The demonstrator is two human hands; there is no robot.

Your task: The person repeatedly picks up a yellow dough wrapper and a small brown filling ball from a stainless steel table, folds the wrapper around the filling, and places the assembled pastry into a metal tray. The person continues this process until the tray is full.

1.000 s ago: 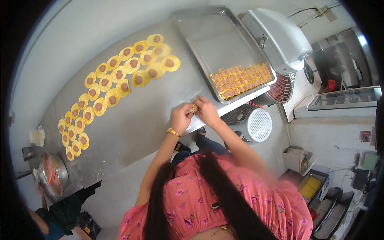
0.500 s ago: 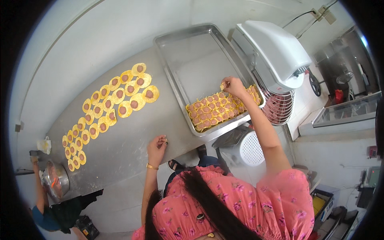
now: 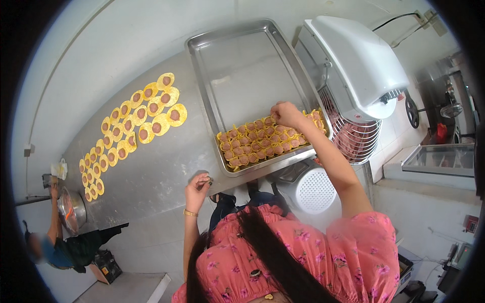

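A person's right hand (image 3: pixel 288 114) reaches into a metal tray (image 3: pixel 245 70), fingertips bunched at the far row of filled dumplings (image 3: pixel 251 147); whether they grip one is hidden. The left hand (image 3: pixel 197 190), fingers curled, contents unclear, is near the table's (image 3: pixel 151 174) near edge. Meat-topped yellow wrappers (image 3: pixel 160 124) lie left.

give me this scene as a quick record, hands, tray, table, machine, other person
left hand: fingers partly curled by the table's near edge; any hold unclear
right hand: at the far side of the dumplings; fingertips hidden
tray: metal, dumplings packed across its near end
table: flat yellow wrappers in rows left of the tray, each topped with filling
machine: white, right of the tray
co-worker: far left, near a metal bowl
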